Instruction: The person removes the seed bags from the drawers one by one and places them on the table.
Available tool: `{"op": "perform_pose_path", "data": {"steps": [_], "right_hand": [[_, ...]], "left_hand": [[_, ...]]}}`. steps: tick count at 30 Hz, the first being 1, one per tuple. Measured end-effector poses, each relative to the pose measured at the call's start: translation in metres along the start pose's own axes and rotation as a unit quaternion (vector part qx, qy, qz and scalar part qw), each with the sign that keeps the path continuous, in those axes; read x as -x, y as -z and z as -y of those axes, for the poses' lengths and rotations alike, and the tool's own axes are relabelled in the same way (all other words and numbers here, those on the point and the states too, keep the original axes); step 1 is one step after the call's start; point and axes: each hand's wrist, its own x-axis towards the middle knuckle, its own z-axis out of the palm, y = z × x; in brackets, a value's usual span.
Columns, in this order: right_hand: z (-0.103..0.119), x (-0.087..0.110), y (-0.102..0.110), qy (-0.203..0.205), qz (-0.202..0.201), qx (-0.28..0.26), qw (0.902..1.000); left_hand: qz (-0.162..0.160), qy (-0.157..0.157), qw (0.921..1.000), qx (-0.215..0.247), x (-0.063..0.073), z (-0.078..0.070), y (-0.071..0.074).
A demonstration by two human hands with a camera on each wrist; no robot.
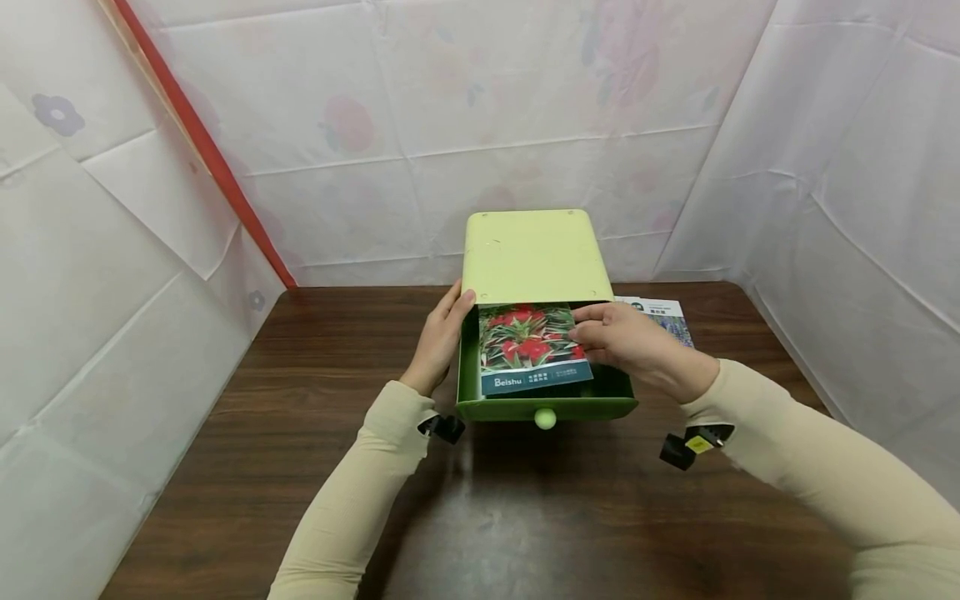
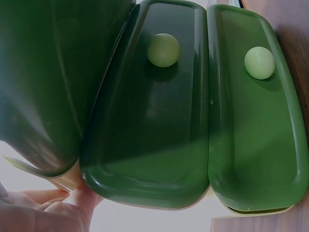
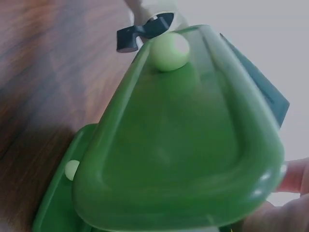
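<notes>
A light green desktop drawer cabinet [image 1: 536, 254] has its dark green top drawer [image 1: 502, 409] pulled out. My right hand [image 1: 630, 337] pinches the right edge of a seed packet [image 1: 525, 350] with red flowers on it, which lies slanted within the drawer opening. The packet's teal corner [image 3: 270, 99] sticks out past the drawer front in the right wrist view. Against the cabinet's left side rests my left hand [image 1: 437, 340], fingers extended along the wall and thumb at the top front corner. The drawer's inside is largely hidden under the packet.
Another packet [image 1: 667, 315] with purple flowers lies on the brown table [image 1: 337, 350], right of the cabinet. Two lower drawers, a middle one [image 2: 149, 116] and a bottom one [image 2: 258, 130], are closed, each with a round knob. White cloth walls [image 1: 420, 108] enclose the table.
</notes>
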Motion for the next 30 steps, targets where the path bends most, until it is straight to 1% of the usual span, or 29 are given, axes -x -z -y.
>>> {"op": "perform_pose_path", "data": {"steps": [6, 12, 15, 22, 25, 28, 30], "right_hand": [[0.001, 0.01, 0.003, -0.013, 0.022, -0.031, 0.9992], [0.0, 0.026, 0.009, 0.004, 0.046, -0.028, 0.9985], [-0.001, 0.034, 0.013, 0.006, 0.057, -0.032, 0.9978], [-0.001, 0.052, 0.022, -0.01, 0.076, -0.033, 0.9965], [-0.002, 0.059, 0.026, -0.013, 0.09, -0.039, 0.9951], [-0.003, 0.065, 0.032, -0.004, 0.101, -0.05, 0.9936], [-0.003, 0.067, 0.037, 0.004, 0.098, -0.066, 0.993]], "left_hand": [[0.002, -0.003, 1.0, 0.004, 0.001, 0.001, 0.0], [0.007, -0.011, 0.9999, 0.009, 0.002, 0.001, 0.001], [0.01, -0.014, 0.9997, 0.015, 0.002, 0.002, 0.001], [0.004, -0.011, 0.9997, 0.02, 0.001, 0.002, 0.001], [0.002, -0.01, 0.9997, 0.021, 0.001, 0.002, 0.0], [0.002, -0.009, 0.9998, 0.018, 0.001, 0.002, 0.0], [0.001, -0.01, 0.9999, 0.014, 0.001, 0.002, 0.0]]}}
